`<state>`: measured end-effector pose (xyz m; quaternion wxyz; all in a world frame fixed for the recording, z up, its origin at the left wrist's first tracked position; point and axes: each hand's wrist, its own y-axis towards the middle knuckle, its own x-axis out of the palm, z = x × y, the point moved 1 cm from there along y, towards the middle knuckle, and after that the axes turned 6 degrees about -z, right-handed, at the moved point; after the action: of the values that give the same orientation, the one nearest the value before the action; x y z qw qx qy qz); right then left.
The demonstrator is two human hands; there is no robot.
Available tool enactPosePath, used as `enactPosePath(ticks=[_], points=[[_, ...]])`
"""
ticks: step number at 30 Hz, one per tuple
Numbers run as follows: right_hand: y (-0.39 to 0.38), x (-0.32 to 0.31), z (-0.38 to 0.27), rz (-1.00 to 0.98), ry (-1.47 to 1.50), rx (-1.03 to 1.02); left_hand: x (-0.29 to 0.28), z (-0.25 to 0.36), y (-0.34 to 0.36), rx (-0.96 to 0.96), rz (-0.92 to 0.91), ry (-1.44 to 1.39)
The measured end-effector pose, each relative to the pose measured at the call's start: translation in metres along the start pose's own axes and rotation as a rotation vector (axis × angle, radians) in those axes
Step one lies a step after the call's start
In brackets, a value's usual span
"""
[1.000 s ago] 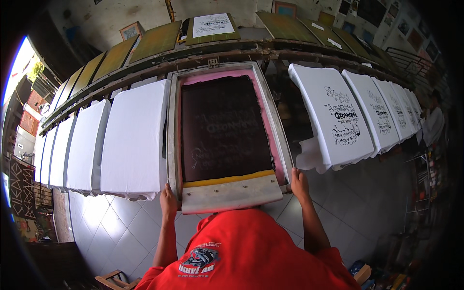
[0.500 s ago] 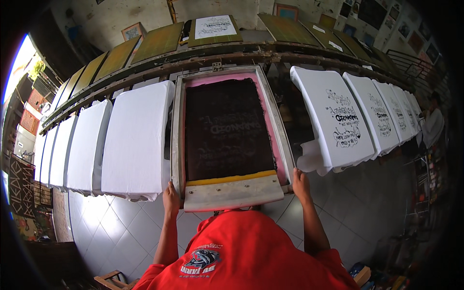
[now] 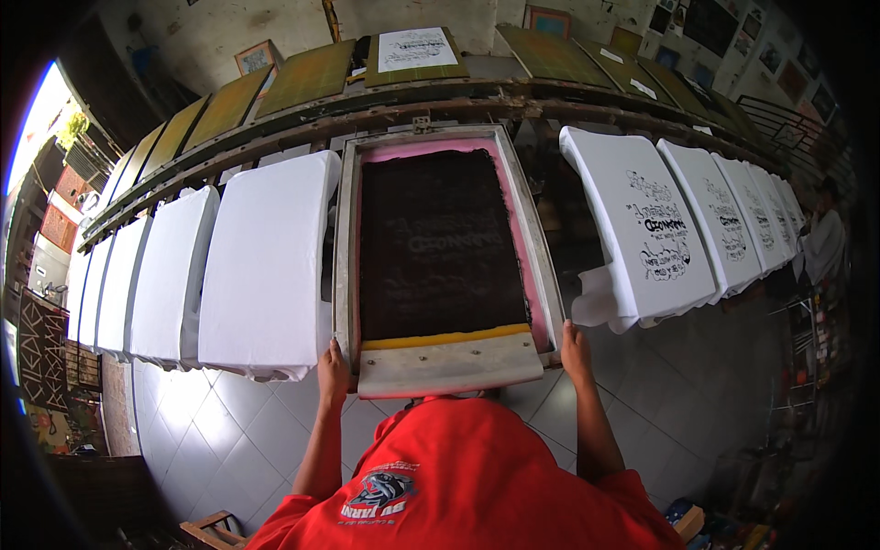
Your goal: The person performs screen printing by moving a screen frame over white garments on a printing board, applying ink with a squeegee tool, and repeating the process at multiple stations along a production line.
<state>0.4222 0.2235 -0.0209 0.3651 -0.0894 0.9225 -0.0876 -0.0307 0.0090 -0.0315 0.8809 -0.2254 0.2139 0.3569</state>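
Note:
A screen-printing frame with pale rails lies in front of me, its mesh coated with dark ink and edged in pink. Faint reversed lettering shows through the ink. Across the near end rests a squeegee with a metal holder and a yellow blade. My left hand is closed on the frame's near left corner, and my right hand grips the near right corner. What lies under the screen is hidden.
Blank white shirts on boards run off to the left; shirts with black print stand to the right. Behind a metal rail are greenish boards, one bearing a printed sheet. Another person is at the far right.
The whole view has shifted slightly to one side, so everything sits a little further right. Both hands keep their hold on the frame, and the squeegee stays at its near end.

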Motion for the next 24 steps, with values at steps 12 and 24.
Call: enactPosePath(ticks=[12,24], points=[[-0.004,0.010,-0.002,0.047,0.006,0.032,0.005,-0.010,0.004,-0.031,-0.046,-0.013],[-0.009,0.017,0.033,0.093,0.301,-0.003,-0.014,-0.026,0.003,-0.041,-0.321,-0.357]])
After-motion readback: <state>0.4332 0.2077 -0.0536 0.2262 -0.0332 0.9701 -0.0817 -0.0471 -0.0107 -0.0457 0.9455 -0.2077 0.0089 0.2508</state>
